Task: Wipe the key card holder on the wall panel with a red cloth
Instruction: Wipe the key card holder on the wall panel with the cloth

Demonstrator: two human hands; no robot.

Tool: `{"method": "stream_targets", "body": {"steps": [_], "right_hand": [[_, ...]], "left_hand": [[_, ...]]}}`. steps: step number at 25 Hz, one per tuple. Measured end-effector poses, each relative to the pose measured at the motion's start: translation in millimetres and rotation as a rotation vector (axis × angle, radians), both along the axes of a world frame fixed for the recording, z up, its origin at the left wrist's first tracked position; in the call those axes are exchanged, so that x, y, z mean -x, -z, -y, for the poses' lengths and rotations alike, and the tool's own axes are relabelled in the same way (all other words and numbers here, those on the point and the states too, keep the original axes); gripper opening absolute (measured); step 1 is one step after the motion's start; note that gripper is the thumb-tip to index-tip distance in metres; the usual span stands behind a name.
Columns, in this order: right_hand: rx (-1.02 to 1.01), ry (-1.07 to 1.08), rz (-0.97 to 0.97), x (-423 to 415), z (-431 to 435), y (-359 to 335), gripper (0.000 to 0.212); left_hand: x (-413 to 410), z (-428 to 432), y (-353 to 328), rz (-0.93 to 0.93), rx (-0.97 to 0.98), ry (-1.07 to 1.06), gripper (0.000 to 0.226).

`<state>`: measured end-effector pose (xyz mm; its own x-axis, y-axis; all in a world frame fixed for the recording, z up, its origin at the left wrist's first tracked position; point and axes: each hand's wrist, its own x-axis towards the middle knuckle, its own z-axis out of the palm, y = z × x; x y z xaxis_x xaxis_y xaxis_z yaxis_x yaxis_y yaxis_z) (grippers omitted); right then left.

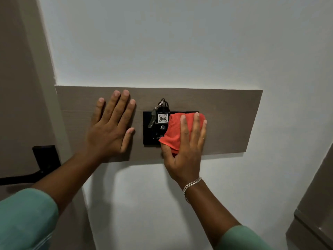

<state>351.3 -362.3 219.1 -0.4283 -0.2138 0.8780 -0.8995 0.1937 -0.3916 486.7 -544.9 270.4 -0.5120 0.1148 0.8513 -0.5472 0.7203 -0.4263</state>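
Two hands: right grip (185, 141) presses red cloth (173, 131) onto holder (150, 136); left (111, 127) flat, released.

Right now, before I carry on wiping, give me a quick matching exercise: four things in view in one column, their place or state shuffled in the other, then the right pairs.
Things:
1. left hand
2. red cloth
3. key tag
4. bracelet

Places or states:
A. marked 406, hanging at the key card holder
B. flat and open on the wall panel, beside the holder
C. around the right wrist
D. pressed on the holder under the right hand

Pairs: 1-B, 2-D, 3-A, 4-C
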Motion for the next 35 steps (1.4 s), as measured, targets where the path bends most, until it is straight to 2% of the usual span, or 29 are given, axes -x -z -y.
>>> {"method": "stream_targets", "body": {"steps": [5,7,10,14,16,20,25,27,31,35], "right_hand": [[-0.012,0.029,-0.087,16,-5,3,0.078],[0.021,0.019,-0.06,16,-4,-2,0.079],[0.036,-0.036,-0.005,2,5,-10,0.09],[-0.079,-0.07,-0.074,3,-7,3,0.109],[-0.075,-0.064,-0.055,4,-10,4,0.112],[0.083,0.007,0.019,-5,14,-10,0.096],[0.048,0.04,-0.158,17,9,17,0.071],[0.052,0.039,-0.184,25,3,22,0.067],[0.198,0.028,-0.124,23,18,-7,0.06],[0.131,0.045,-0.232,29,11,-1,0.059]], "left_hand": [[6,7,4,-0.065,0.04,0.027,0.072],[5,8,4,-0.076,0.058,0.028,0.072],[6,7,3,-0.083,0.072,0.029,0.073],[6,7,2,-0.091,0.071,0.047,0.073],[6,7,2,-0.092,0.073,0.045,0.073],[6,7,3,-0.095,0.082,0.05,0.072],[6,7,2,-0.099,0.084,0.052,0.072],[6,8,2,-0.102,0.092,0.046,0.072],[7,8,3,-0.101,0.094,0.034,0.072],[7,8,2,-0.095,0.093,0.027,0.072]]}}
